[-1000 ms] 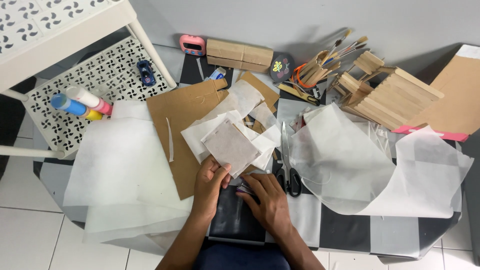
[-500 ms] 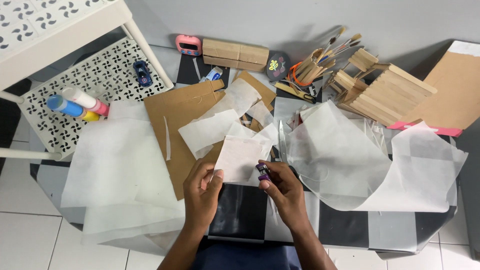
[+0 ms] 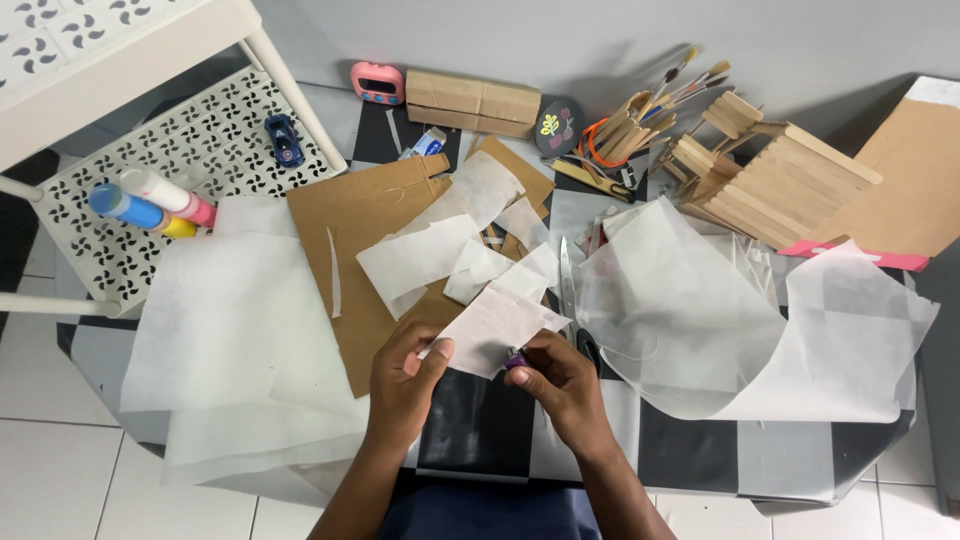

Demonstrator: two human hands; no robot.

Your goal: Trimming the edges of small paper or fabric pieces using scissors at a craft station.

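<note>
A small square of white tissue paper (image 3: 492, 326) is held up just above the checked counter (image 3: 700, 440), pinched at its near left corner by the fingers (image 3: 432, 350) of the left hand (image 3: 405, 375). The right hand (image 3: 560, 380) is closed around a small purple-capped glue stick (image 3: 515, 358), whose tip is pressed against the underside of the paper's near edge.

Compared with half a second ago, the paper square has been tilted and turned so that one corner now points away to the right, and the glue stick has been brought from beside the sheet to under its edge. A second ago the sheet was lying flat among the other scraps and the right hand was low on the counter; since then both have been lifted and brought together. From this it is judged that glue is being applied along the edge of the square.

Around the hands, brown cardboard (image 3: 350, 240) and loose tissue scraps (image 3: 415, 262) are spread out, scissors (image 3: 570, 300) lie just right of the held sheet, and a large crumpled tissue sheet (image 3: 720, 330) covers the right of the counter. A stick-built model (image 3: 770, 185) and a cup of paintbrushes (image 3: 640, 125) stand at the far edge.
</note>
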